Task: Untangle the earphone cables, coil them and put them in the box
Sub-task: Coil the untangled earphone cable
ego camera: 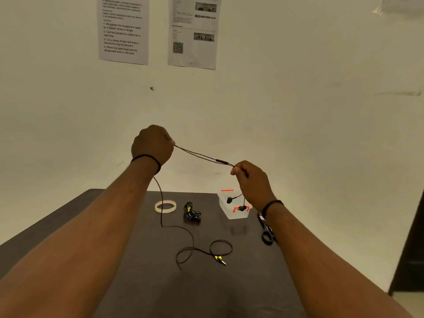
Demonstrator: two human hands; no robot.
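Dark counter (142, 283) against a pale wall. Lying on it: a roll of clear tape (165, 206) near the far edge, flat. Just right of it, a bundled black earphone set (192, 214) with a yellow tag. Further right, a small translucent box (231, 213) with red clips, at the far edge. Black-handled scissors (267, 232) on the right side, partly hidden by a forearm. Mid-counter, the loose end of a black earphone cable (195, 246) lies in loops, its yellow-marked plug (219, 259) resting on the surface.
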